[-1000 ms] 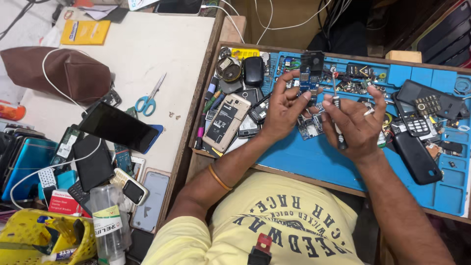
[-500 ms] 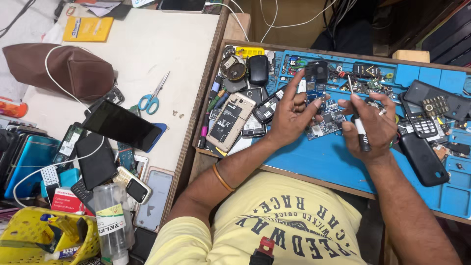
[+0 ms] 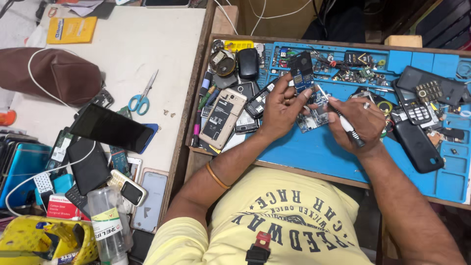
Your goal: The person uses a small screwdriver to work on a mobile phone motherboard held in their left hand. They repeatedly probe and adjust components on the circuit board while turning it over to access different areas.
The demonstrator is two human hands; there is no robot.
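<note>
My left hand grips a small blue phone circuit board, holding it upright above the blue work mat. My right hand holds a slim white-and-black screwdriver, its tip pointing up-left toward the board near my left thumb. Another bare circuit board lies on the mat under both hands.
Several opened phones, a black mouse and pens lie on the mat's left. Keypad phones and small parts fill the right and back. The white table on the left holds scissors, a brown pouch, phones and a bottle.
My hands have drawn together. The left hand has lifted the blue board upright, and the right hand has swung the screwdriver's tip toward it.
</note>
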